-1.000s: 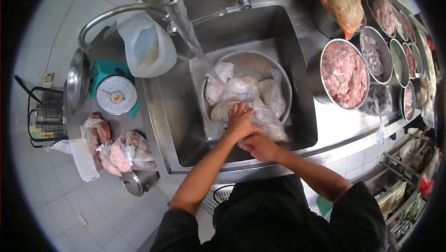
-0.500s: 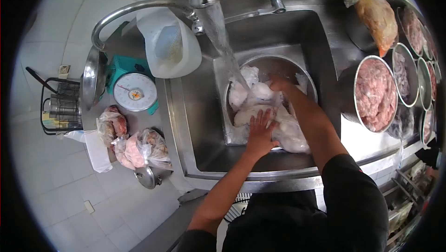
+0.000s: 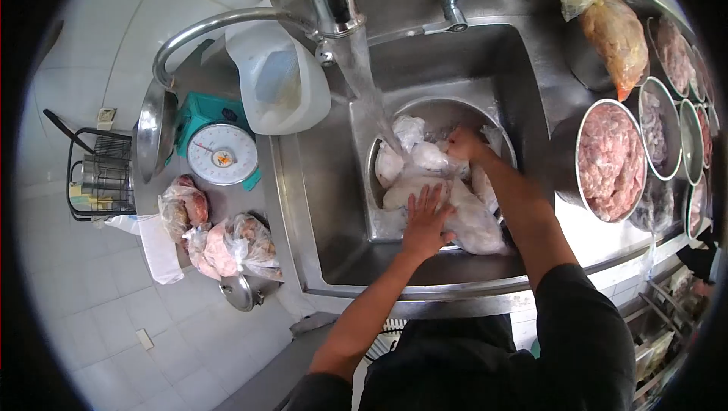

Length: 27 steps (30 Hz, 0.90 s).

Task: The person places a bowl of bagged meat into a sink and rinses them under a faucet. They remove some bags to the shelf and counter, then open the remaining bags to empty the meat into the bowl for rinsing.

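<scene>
Several clear plastic bags with pale, frozen-looking contents [image 3: 474,221] lie in a round metal basin [image 3: 509,134] inside the steel sink [image 3: 334,206]. My left hand [image 3: 426,223] rests open on the nearer bags, its fingers spread. At the far right of the basin, my right hand [image 3: 466,145] has its fingers curled in at the edge of a plastic bag [image 3: 436,157]; its fingertips are partly hidden. Water runs from the faucet [image 3: 334,1] onto the bags at the basin's left side.
A second tap [image 3: 451,13] stands behind the sink. Left are a white plastic jug [image 3: 303,100], a dial scale [image 3: 222,153] and bagged meat [image 3: 220,248]. Right are a metal pot of pinkish meat [image 3: 610,157], other metal containers [image 3: 658,127] and a tied bag [image 3: 618,39].
My right hand has shifted slightly right, and the bag beside it has changed position. My left hand stays spread on the bags. The view has moved slightly, and water keeps running.
</scene>
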### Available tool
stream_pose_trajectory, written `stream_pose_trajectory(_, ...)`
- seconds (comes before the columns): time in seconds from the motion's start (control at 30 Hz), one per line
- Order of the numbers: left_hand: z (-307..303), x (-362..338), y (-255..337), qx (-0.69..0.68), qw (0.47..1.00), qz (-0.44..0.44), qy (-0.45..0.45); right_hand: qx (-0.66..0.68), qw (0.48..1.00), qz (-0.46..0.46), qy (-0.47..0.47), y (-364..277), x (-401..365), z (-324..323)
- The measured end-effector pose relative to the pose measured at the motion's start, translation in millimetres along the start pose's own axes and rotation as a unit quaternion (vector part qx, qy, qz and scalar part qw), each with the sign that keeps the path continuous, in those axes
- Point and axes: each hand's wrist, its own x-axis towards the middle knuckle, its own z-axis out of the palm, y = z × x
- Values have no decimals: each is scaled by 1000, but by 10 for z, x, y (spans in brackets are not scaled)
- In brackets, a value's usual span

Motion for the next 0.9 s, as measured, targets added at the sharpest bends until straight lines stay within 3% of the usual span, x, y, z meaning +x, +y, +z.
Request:
stream_pose_trajectory(0.03, 4, -24, -23, 7, 1000, 2, -5, -8, 996, -33, 88, -40, -88, 20)
stream_pose_trajectory(0.13, 29, -59, -96, 22, 1000, 15, 3, 32, 997, 1, 73, -263, -400, -254)
stream_pose_trajectory(0.23, 53, -102, -123, 13, 999, 23, 29, 99, 977, 24, 185, -452, -719, -402)
stream_pose_trajectory(0.37, 48, -138, -158, -10, 999, 0, 49, 142, 968, 38, 203, -819, -1123, -637)
stream_pose_trajectory(0.47, 217, -106, -215, -142, 980, -43, 130, 165, 950, 26, 262, -1111, -1320, -755)
stream_pose_trajectory(0.53, 146, -64, -159, -283, 948, -86, 119, 176, 945, 58, 269, -1435, -1530, -1018)
stream_pose_trajectory(0.57, 75, -36, -124, -352, 924, -102, 111, 222, 933, 32, 282, -1614, -1651, -1167)
stream_pose_trajectory(0.63, -254, -63, 114, -600, 772, -206, 42, 272, 921, 59, 273, -1978, -1924, -1434)
stream_pose_trajectory(0.67, -386, -84, 226, -704, 668, -243, 0, 295, 913, 71, 273, -2155, -2062, -1568)
stream_pose_trajectory(0.7, -257, -54, 213, -789, 543, -287, 14, 365, 888, 57, 273, -2326, -2227, -1654)
stream_pose_trajectory(0.8, -619, -251, 429, -913, 347, -207, -46, 513, 814, 5, 274, -2685, -2633, -1827)
stream_pose_trajectory(0.83, -735, -361, 488, -929, 328, -144, -95, 540, 794, -19, 279, -2830, -2749, -1844)
stream_pose_trajectory(0.9, -748, -488, 511, -937, 340, -49, -53, 594, 751, -62, 283, -3136, -2993, -1806)
